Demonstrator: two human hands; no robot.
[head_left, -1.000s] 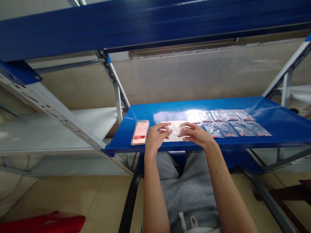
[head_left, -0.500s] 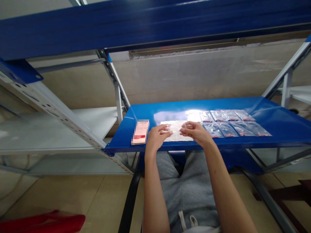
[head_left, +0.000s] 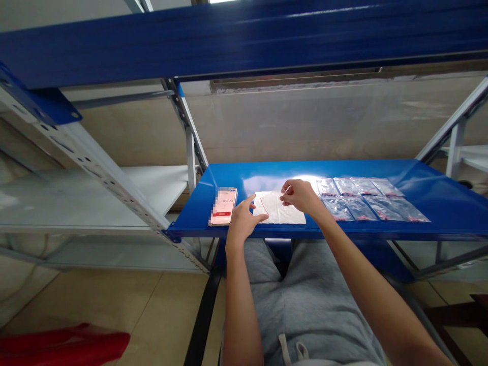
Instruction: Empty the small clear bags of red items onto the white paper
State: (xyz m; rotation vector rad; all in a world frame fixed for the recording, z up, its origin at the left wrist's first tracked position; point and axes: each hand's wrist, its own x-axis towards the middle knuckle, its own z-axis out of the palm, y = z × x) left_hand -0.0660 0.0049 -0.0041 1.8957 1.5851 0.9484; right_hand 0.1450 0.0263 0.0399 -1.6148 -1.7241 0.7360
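The blue shelf [head_left: 430, 190] carries a phone [head_left: 225, 206] at the left, a white sheet [head_left: 287, 214] beside it and two rows of clear bags [head_left: 358, 206].

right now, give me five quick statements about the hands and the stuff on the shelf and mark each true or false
1. The phone lies to the left of the left hand. True.
2. The right hand rests on the phone. False: its fingers are bunched over the right part of the white sheet.
3. The clear plastic bags lie in two rows to the right of the white sheet. True.
4. The left hand is clenched into a fist. False: its thumb and index finger are spread.
5. The white sheet lies on bare wood. False: it lies on the blue shelf.
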